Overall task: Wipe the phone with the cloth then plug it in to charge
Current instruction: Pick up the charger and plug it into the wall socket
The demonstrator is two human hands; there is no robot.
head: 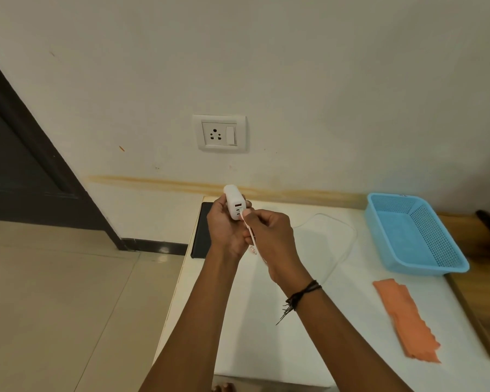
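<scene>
From the head camera, the left hand (224, 230) is wrapped around a white plastic charger block with rounded corners (234, 201), held above the near-left part of a white table (266, 321). The block's long axis runs up and slightly away, its port face turned toward the camera; one port shows an orange insert. The right hand (269, 236) pinches the plug end of a thin white charging cable (330, 244) at the block's lower port, so both hands are closed, each on its own item, and touching one another. The cable trails from the right hand and loops across the tabletop. A flat black rectangular phone (201, 230) lies on the table's left edge, partly hidden behind the left hand, long axis running away from the camera toward the wall. A white wall socket plate with a switch (219, 133) sits on the wall above. A crumpled orange cloth (405, 321) lies on the right of the table, near a light blue perforated plastic basket (413, 233) (no writing is legible anywhere). A dark thread band (300, 295) circles the right wrist.
</scene>
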